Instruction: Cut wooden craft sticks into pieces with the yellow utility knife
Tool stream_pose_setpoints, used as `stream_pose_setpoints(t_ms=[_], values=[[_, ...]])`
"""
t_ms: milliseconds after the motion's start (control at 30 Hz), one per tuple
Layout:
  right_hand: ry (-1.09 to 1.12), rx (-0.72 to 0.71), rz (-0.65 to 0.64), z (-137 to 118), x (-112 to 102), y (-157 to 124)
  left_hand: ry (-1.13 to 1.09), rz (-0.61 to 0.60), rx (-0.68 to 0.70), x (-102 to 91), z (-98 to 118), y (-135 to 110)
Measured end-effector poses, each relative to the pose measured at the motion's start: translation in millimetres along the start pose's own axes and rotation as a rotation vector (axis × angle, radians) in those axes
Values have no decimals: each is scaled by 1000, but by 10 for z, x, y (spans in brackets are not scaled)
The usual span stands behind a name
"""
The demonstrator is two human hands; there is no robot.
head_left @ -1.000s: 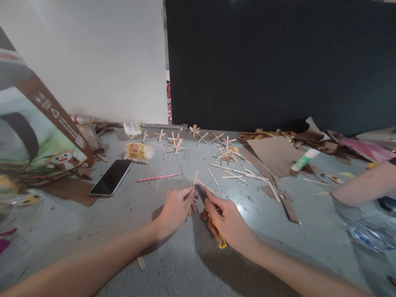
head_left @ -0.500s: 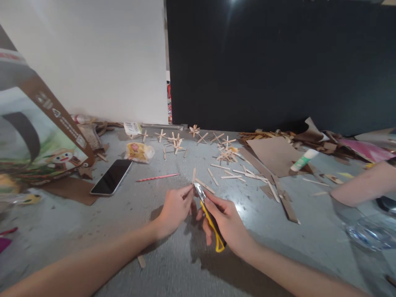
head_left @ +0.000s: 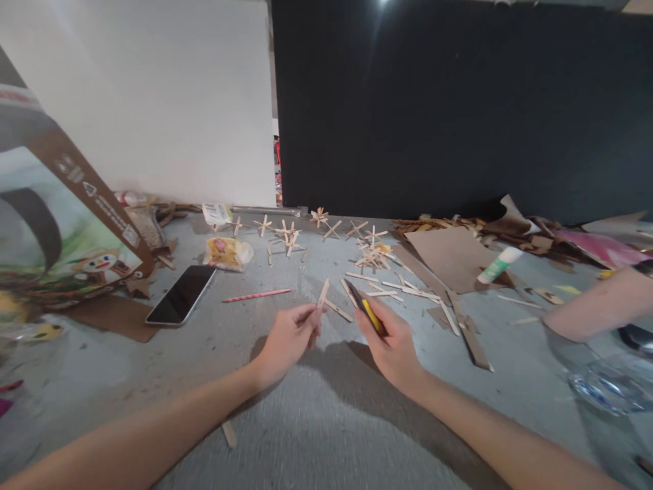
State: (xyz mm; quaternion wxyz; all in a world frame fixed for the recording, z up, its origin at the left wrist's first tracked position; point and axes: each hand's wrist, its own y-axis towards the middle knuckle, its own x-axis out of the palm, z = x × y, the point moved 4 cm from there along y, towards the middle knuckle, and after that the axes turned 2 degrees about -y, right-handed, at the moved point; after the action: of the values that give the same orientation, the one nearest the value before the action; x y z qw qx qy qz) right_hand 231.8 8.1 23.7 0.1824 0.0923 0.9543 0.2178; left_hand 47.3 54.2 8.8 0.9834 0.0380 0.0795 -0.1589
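Pinched between the fingers of my left hand (head_left: 290, 337) is a wooden craft stick (head_left: 323, 292), its upper end pointing away from me. My right hand (head_left: 392, 344) is closed around a yellow and black utility knife (head_left: 373, 314), now apart from the stick. The knife's front end points away and to the left, over a loose stick on the table. Another craft stick (head_left: 339, 311) lies between my hands. Farther right is a scatter of craft sticks (head_left: 385, 292). Several star-shaped stick pieces (head_left: 288, 235) stand or lie toward the back.
On the left are a phone (head_left: 182, 295), a printed bag (head_left: 66, 224) and a red striped pencil (head_left: 256, 295). A wrapped snack (head_left: 226, 253) lies behind them. To the right are cardboard (head_left: 449, 255), a glue stick (head_left: 500, 265), another person's forearm (head_left: 596, 299) and clear plastic (head_left: 609, 388).
My right hand has moved right with the knife, away from the stick, and the knife has turned in its grip. My left hand still holds the stick, now tilted a little to the right.
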Motion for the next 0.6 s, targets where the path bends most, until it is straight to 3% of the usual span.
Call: stream_pose_setpoints(t_ms=[100,233,333,600], values=[[-80,30,-27,14,26,7,34,-48,39,15,23,-19],[-25,181,10,54,59,30,143,-130,101,44,46,-51],[18,205,-5,55,68,65,239,-168,145,52,75,-77],[185,319,-72,140,104,15,144,-81,105,17,120,-111]])
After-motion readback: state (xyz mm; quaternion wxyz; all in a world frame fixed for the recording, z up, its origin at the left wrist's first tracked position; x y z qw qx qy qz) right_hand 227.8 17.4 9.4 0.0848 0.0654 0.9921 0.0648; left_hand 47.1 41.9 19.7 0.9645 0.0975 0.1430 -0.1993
